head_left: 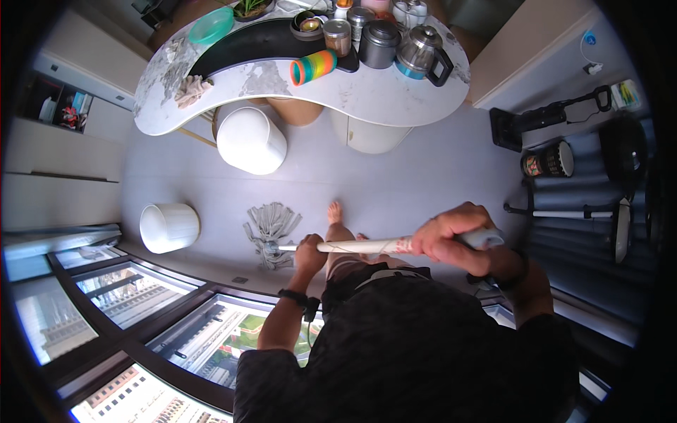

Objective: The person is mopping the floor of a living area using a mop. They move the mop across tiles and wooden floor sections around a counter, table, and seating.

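A mop with a pale handle (367, 247) slants across in front of my body. Its grey strip head (271, 225) lies spread on the floor to the left of my bare foot. My left hand (309, 255) is closed round the lower part of the handle, not far above the mop head. Near the upper end, my right hand (455, 238) wraps round the handle, and a grey end cap (485, 238) sticks out beyond it. The right palm side of the grip is partly hidden.
White stools (252, 141) (169, 227) stand ahead and at left. Ahead, a curved marble-topped table (381, 102) carries a rainbow spring toy (314, 67), a glass kettle (423, 55) and jars. A drum (549, 161) and a black stand (506, 130) are at right; windows (204, 331) line the near left.
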`<state>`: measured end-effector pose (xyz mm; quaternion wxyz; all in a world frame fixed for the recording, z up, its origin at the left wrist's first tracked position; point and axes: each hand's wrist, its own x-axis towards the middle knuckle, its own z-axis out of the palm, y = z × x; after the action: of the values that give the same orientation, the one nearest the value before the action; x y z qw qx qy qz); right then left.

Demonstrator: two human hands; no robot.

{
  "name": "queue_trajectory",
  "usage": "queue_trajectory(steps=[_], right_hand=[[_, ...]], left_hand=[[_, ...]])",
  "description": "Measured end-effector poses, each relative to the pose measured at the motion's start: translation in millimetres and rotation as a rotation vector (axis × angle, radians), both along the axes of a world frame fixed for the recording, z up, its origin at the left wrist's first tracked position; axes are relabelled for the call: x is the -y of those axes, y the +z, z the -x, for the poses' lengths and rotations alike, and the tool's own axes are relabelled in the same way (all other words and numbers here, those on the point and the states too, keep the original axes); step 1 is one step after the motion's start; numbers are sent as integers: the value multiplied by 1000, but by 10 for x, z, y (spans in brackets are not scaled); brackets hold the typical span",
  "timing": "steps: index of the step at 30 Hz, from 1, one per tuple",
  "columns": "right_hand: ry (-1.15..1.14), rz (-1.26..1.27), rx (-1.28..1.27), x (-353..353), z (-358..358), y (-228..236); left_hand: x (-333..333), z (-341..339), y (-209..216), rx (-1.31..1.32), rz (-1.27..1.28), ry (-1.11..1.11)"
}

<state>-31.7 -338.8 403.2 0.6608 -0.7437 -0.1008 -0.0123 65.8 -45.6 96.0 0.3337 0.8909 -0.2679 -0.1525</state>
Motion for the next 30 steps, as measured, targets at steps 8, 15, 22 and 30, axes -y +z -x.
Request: queue_trajectory(steps=[8, 15, 22, 30], right_hand=[[-306, -5, 67, 401, 158, 230], [-480, 101, -36, 106, 152, -133], [-727, 113, -159, 676, 1040, 601], [-850, 152, -69, 605, 1587, 1326]], left_hand=[[1237, -570, -108, 39, 71, -120], [1755, -1411, -457, 150, 260, -257], [2643, -361, -163, -85, 246, -469], [3096, 207, 515, -332, 252, -917]])
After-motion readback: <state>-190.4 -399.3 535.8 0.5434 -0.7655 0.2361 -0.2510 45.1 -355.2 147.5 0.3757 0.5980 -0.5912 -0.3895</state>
